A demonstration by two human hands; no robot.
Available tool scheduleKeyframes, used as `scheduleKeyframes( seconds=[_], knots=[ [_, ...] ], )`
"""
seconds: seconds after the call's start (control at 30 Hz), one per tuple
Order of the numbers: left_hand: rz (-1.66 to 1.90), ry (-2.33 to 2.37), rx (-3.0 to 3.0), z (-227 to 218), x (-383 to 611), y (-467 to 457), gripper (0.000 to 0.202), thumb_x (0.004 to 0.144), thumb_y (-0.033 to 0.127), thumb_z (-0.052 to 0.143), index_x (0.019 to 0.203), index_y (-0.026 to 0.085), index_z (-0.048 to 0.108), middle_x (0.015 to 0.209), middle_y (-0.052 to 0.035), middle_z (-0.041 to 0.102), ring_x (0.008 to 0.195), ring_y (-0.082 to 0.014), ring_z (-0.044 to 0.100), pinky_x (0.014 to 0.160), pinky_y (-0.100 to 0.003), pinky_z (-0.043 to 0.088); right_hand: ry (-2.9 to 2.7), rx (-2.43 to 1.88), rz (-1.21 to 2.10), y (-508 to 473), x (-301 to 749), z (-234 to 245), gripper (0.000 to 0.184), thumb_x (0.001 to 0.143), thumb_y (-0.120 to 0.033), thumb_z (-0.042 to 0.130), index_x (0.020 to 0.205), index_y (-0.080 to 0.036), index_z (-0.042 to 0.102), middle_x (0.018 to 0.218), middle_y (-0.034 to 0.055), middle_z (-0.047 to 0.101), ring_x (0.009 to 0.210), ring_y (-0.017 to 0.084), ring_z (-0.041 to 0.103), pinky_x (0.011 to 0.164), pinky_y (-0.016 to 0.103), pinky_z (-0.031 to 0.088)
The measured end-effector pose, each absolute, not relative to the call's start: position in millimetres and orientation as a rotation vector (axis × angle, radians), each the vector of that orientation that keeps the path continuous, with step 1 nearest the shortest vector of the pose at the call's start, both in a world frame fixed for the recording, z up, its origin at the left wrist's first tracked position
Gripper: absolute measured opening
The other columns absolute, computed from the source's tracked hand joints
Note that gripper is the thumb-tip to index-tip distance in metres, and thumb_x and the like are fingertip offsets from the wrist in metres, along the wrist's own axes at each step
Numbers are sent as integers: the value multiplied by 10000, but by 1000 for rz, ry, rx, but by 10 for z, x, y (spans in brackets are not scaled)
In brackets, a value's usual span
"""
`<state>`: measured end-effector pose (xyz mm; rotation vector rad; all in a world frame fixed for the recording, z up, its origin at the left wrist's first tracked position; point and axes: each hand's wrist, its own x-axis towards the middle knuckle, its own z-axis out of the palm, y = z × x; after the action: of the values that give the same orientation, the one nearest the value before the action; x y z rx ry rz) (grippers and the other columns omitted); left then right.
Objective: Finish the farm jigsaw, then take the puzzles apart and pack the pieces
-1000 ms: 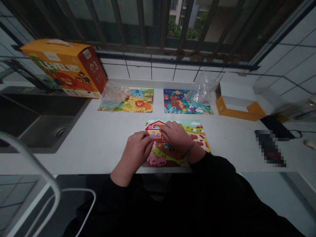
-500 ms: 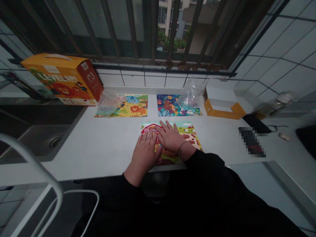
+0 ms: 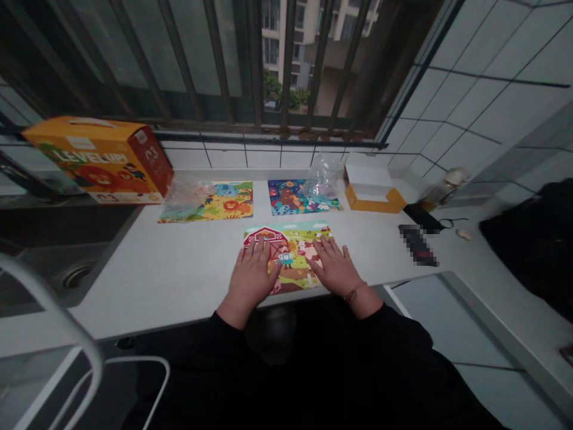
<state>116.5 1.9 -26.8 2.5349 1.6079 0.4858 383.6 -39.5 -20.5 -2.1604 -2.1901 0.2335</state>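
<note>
A farm-scene jigsaw puzzle [image 3: 290,276], with a red barn, a farmer and a cow, lies flat near the counter's front edge. My left hand [image 3: 253,275] rests palm down over its left side, fingers stretched out. Over the right side lies my right hand [image 3: 335,269], flat with fingers spread, covering part of the cow. Behind it are a yellow lion puzzle [image 3: 230,206], partly under clear plastic, and a dark blue animal puzzle [image 3: 286,200].
An orange puzzle box [image 3: 98,161] stands at the back left beside the sink [image 3: 67,251]. Crumpled clear plastic [image 3: 322,176] and an open orange-and-white box [image 3: 373,197] sit at the back right. Further right are a black object [image 3: 423,218] and a glass bottle [image 3: 445,188].
My right hand has slid right, away from my left hand, uncovering the farmer in the middle of the puzzle. My left hand stays on the left side. The view has shifted to the right.
</note>
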Motion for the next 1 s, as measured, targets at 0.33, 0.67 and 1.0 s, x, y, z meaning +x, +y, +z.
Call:
scheduleKeyframes(
  seconds=[0.33, 0.67, 1.0],
  knots=[
    [520, 1506, 2577, -152, 1087, -34, 519, 1097, 393, 502, 1527, 132, 633, 1639, -218, 582, 1560, -384, 517, 1290, -620, 395, -1998, -2213, 205, -631, 3836, -240, 687, 1135, -519, 408, 1757, -239, 325, 1856, 92, 221, 1716, 348, 214, 1353, 680, 165],
    [592, 1464, 2525, -184, 917, -285, 481, 1073, 339, 563, 1518, 184, 664, 1640, -170, 595, 1556, -352, 536, 1310, -592, 405, -1960, -2190, 160, -666, 3819, -330, 649, 1125, -494, 400, 1722, -240, 419, 1833, 86, 298, 1703, 334, 264, 1356, 657, 182],
    [664, 1493, 2474, -217, 887, -331, 450, 1036, 290, 596, 1457, 179, 710, 1592, -164, 643, 1511, -334, 589, 1320, -557, 427, -2003, -2182, 91, -682, 3812, -378, 648, 1116, -487, 356, 1706, -238, 456, 1826, 81, 310, 1691, 341, 305, 1340, 662, 241]
  ],
)
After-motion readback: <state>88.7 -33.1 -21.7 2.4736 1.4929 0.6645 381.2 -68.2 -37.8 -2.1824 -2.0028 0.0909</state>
